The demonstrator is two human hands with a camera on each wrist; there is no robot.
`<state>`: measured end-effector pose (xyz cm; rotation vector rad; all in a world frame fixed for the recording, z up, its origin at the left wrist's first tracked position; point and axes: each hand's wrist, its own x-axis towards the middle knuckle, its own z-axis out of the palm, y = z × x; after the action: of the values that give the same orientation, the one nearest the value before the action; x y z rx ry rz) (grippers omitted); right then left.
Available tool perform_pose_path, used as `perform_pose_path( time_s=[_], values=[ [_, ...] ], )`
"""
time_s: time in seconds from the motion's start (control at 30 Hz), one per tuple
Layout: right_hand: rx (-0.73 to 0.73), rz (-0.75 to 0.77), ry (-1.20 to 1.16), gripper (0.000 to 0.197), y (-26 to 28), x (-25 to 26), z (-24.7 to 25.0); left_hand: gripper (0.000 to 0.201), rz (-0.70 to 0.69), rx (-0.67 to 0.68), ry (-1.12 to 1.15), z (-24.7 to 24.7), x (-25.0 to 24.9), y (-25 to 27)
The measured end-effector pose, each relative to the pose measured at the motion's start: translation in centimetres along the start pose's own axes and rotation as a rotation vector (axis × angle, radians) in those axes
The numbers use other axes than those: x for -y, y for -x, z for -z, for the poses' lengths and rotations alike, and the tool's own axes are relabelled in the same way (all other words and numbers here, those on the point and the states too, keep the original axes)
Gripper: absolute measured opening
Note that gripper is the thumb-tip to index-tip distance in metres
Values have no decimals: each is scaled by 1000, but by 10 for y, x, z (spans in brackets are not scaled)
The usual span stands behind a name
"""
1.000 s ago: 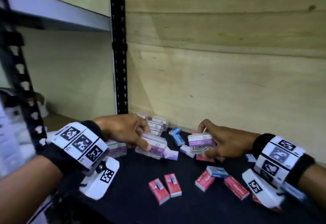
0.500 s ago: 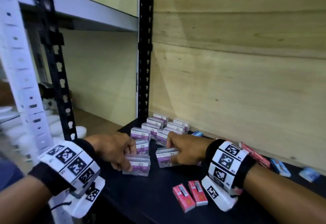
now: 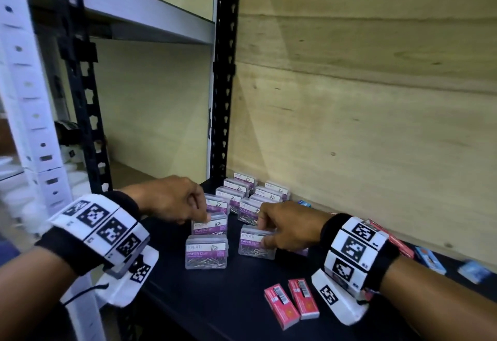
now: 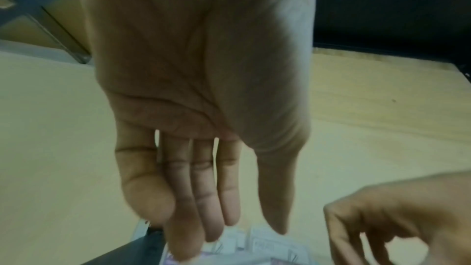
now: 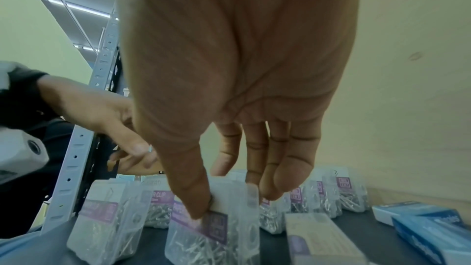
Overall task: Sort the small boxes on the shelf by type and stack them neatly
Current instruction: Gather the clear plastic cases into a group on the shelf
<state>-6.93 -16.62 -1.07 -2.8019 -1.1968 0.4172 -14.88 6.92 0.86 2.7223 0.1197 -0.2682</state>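
Note:
Clear paper clip boxes with purple labels stand in rows (image 3: 242, 192) at the shelf's back left corner. My left hand (image 3: 205, 215) hangs over one box (image 3: 209, 229), and its straight fingers (image 4: 183, 245) touch the top. Another paper clip box (image 3: 206, 253) stands free in front of it. My right hand (image 3: 265, 236) pinches the top of a third box (image 3: 255, 250), thumb in front and fingers (image 5: 270, 188) behind. The right wrist view shows this box (image 5: 203, 239) standing on the black shelf.
Two red boxes (image 3: 291, 301) lie near the front edge of the black shelf (image 3: 215, 300). More red boxes (image 3: 390, 236) and blue boxes (image 3: 430, 260) lie to the right along the wooden back panel. A black upright post (image 3: 223, 98) stands at the corner.
Both hands carried paper clip boxes left to the rows. The left hand has let go of the front box and moved back onto the one behind. The right hand still holds its box.

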Motion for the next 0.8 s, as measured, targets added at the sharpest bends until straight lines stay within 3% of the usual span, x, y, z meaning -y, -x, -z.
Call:
perform_pose_path(
  time_s=[0.07, 0.17, 0.37, 0.7, 0.8],
  values=[
    [7, -3, -8, 28, 2, -1, 3, 29, 9, -27, -82, -2, 0, -7],
    [17, -15, -18, 26, 3, -4, 6, 36, 27, 41, -156, -9, 3, -20],
    [-14, -22, -24, 25, -4, -4, 4, 25, 12, 49, -206, -12, 12, -36],
    [-81, -20, -24, 24, -21, 5, 4, 30, -7, -16, -287, -2, 19, -52],
    [-93, -14, -8, 28, -25, 7, 5, 28, -36, -97, -359, 2, 16, -47]
  ],
)
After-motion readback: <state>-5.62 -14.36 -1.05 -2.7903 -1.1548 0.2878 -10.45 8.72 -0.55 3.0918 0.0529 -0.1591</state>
